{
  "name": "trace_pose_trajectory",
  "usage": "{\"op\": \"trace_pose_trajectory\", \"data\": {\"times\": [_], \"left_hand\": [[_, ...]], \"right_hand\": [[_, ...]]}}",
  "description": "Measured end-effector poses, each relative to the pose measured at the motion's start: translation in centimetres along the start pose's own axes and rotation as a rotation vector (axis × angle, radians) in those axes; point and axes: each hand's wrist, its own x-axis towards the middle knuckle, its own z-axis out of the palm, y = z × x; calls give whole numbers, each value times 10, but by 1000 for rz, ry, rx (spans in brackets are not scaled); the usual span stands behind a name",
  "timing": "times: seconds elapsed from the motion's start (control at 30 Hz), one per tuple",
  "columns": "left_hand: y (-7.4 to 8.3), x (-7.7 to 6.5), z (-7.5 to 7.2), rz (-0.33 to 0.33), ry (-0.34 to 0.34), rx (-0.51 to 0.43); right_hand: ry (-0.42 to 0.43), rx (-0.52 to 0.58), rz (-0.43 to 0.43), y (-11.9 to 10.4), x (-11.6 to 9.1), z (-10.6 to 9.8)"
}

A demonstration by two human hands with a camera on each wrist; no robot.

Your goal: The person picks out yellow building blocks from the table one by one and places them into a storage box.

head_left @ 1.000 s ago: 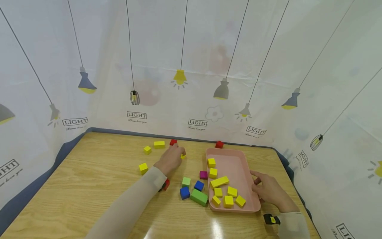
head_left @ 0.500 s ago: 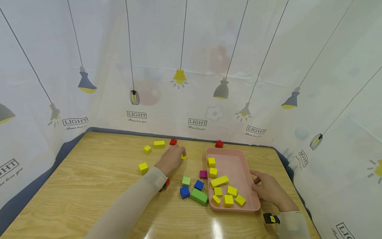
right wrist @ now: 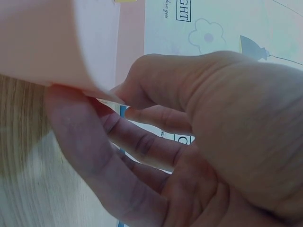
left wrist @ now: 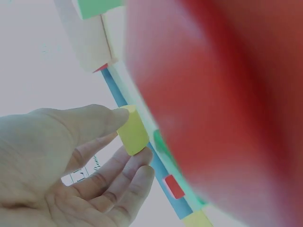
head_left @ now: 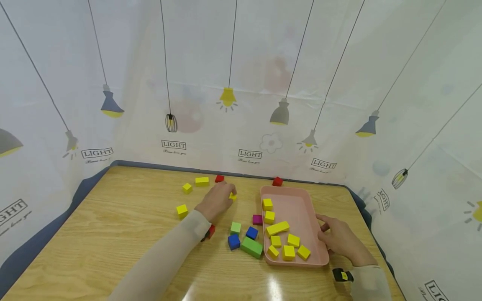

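Note:
My left hand (head_left: 216, 201) pinches a small yellow block (left wrist: 133, 132) between thumb and fingers, over the back middle of the table. In the head view most of that block is hidden behind the fingers. My right hand (head_left: 342, 239) grips the right side of a shallow pink tray (head_left: 295, 205). In the right wrist view the thumb lies at the tray's rim while the other fingers reach underneath. Several yellow blocks, among them a long one (head_left: 277, 228), sit inside the tray along its left and front. A red block (head_left: 219, 178) lies just behind the left hand.
Left of the tray lie a magenta block (head_left: 257, 219), two blue blocks (head_left: 234, 241), a light green block (head_left: 235, 228) and a longer green block (head_left: 251, 247). Other yellow blocks (head_left: 182, 211) are farther left. Another red block (head_left: 277, 181) stands behind the tray, near the curtain.

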Motion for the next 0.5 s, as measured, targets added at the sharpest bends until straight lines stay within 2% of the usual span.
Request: {"op": "trace_pose_trajectory", "data": {"times": [0.23,0.5], "left_hand": [[6,-1,-2,47,25,-3],[21,-5,-4,84,46,-38]], "right_hand": [[-11,20,7,0,0,0],[-7,12,9,-1,-1,0]]}}
